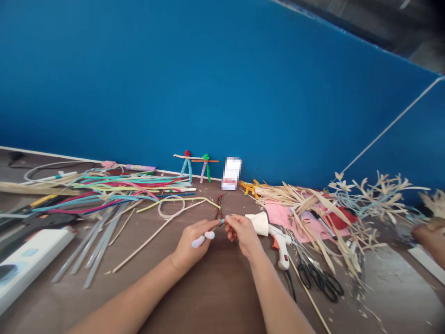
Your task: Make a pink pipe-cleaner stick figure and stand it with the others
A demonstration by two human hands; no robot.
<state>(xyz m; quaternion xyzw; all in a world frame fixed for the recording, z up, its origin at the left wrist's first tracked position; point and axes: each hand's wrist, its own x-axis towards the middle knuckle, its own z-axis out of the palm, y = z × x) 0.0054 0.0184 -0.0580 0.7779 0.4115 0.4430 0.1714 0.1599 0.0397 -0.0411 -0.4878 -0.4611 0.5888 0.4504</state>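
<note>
My left hand and my right hand meet above the middle of the table, fingertips pinched together. Between them is a thin brown-red pipe cleaner, with a small light-blue bit at the fingertips. Against my left hand rest two stubby pastel pink-and-blue pieces; how they are held is hidden. Two pipe cleaner figures lean on the blue wall: one with a red head, one with a green head. A white glue gun with an orange trigger lies beside my right wrist.
Colourful pipe cleaners, clear glue sticks and a white power strip lie at the left. Pale dried strips, pink paper and black-handled scissors are at the right. Another person's hand shows at the right edge.
</note>
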